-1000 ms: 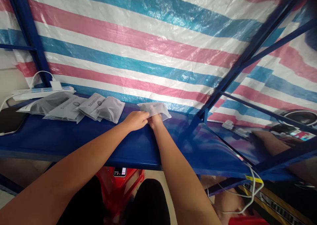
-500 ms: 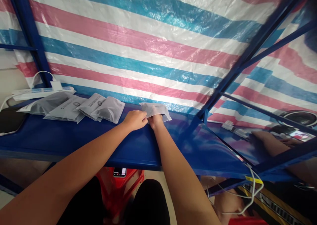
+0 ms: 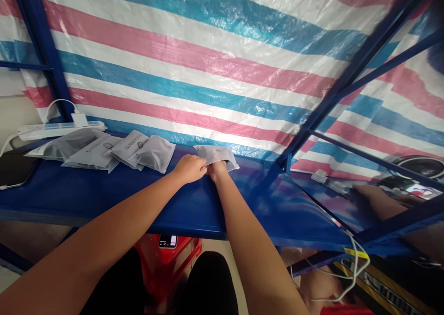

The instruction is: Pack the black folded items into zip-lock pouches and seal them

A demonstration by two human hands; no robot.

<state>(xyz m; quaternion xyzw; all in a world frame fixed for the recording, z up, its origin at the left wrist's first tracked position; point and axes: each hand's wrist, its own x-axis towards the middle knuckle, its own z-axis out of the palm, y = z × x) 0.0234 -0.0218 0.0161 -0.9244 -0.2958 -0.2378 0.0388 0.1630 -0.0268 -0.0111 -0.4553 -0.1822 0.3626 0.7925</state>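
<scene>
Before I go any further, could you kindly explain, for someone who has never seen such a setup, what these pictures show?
Of course. There is no machine here: a person works with two bare hands. The view comes from a camera worn on that person's head, looking forward and down, so the arms reach away from you.

On the blue table, the left hand grips the near left edge of a translucent grey pouch. The right hand reaches into its opening, so those fingers are mostly hidden and I cannot tell what they hold.

Further left, similar pouches overlap, with a power strip behind them and a dark flat device at the edge. Behind everything hangs a striped sheet.
</scene>
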